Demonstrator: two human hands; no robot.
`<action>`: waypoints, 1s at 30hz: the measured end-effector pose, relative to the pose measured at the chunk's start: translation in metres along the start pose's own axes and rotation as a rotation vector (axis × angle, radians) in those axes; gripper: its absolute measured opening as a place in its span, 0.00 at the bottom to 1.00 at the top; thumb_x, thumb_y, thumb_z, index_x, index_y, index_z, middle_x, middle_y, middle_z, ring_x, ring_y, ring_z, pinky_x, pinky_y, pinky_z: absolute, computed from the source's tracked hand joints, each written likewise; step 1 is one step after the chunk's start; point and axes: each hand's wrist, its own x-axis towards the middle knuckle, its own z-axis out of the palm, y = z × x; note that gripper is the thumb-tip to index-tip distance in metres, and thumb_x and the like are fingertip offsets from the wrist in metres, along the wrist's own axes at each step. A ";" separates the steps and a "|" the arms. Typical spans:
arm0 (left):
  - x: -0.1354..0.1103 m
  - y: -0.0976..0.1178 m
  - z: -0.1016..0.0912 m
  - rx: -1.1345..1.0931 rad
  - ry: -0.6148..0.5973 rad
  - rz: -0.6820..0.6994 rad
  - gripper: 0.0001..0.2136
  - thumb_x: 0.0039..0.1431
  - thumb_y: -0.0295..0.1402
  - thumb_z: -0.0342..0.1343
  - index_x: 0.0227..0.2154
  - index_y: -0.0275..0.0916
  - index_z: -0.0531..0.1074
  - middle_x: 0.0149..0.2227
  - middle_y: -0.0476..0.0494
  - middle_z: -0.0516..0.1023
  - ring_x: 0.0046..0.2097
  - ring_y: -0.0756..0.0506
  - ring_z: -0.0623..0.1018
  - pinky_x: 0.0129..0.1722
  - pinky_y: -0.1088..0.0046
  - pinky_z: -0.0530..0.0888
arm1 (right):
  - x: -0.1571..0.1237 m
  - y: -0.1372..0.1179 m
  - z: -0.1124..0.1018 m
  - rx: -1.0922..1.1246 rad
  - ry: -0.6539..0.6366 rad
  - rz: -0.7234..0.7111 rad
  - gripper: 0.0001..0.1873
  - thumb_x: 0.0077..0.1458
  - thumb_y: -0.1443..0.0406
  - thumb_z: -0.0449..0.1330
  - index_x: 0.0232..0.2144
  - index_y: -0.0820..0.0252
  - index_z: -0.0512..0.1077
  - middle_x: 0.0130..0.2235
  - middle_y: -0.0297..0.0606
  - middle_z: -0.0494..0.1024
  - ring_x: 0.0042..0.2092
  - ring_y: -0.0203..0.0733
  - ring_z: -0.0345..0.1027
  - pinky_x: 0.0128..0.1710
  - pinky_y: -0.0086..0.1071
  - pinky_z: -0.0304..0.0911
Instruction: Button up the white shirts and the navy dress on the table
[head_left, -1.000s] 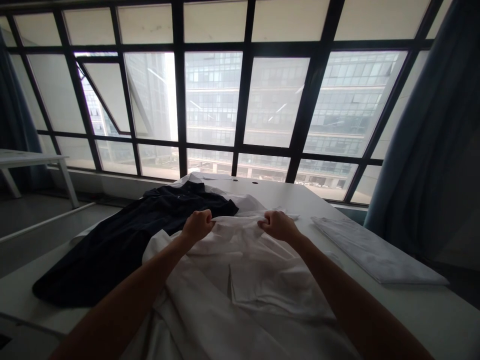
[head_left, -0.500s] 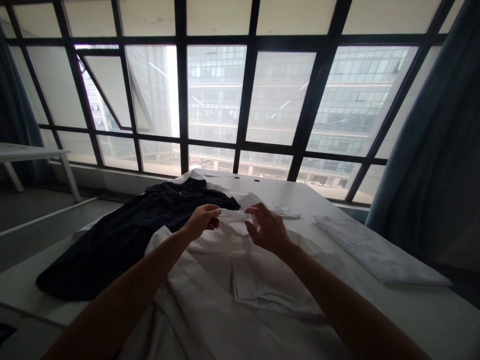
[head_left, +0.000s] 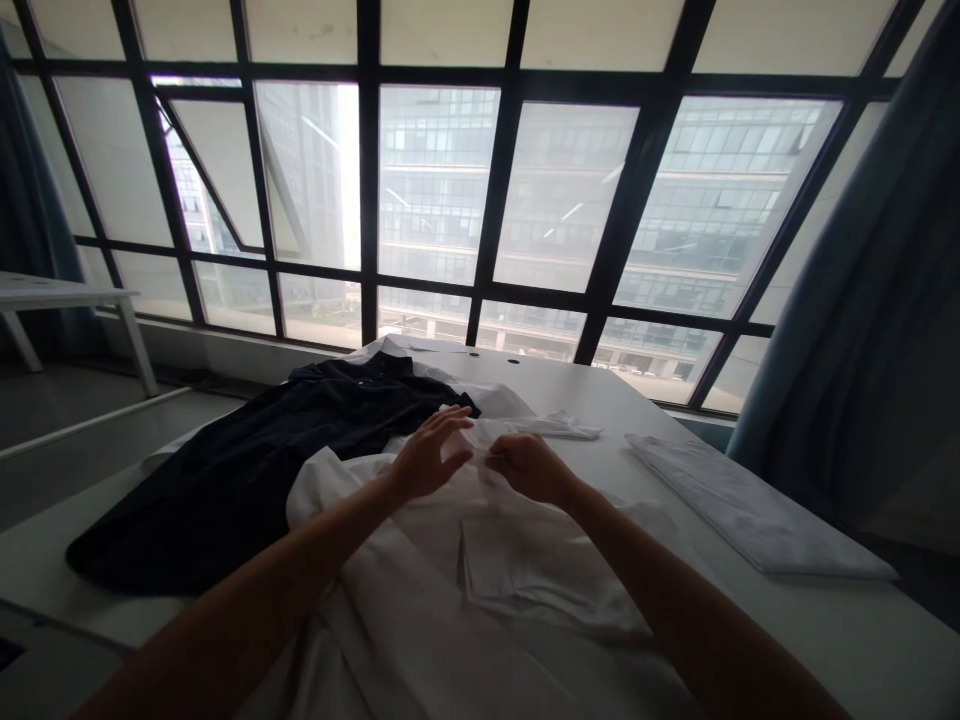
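A white shirt lies spread across the near part of the table, its collar end away from me. My right hand pinches the collar on its right side, fingers closed. On the left of the collar, my left hand has its fingers stretched and the thumb apart, close to the cloth; whether it touches is hard to see. A dark navy shirt lies to the left of the white one, partly under its edge.
The white table reaches to the windows. A folded white garment lies at the right, more white cloth behind my hands. Another white table stands far left; a blue curtain hangs at the right.
My left hand has let go of the collar and opened its fingers. My right hand, looser before, has closed into a pinch on the collar and dropped slightly.
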 end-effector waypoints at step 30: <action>-0.001 0.019 0.007 0.023 -0.285 -0.290 0.19 0.59 0.44 0.53 0.28 0.32 0.79 0.21 0.50 0.69 0.26 0.51 0.66 0.27 0.77 0.60 | 0.000 0.002 0.007 0.098 0.004 0.004 0.08 0.55 0.63 0.58 0.32 0.62 0.75 0.28 0.35 0.77 0.29 0.36 0.67 0.29 0.27 0.57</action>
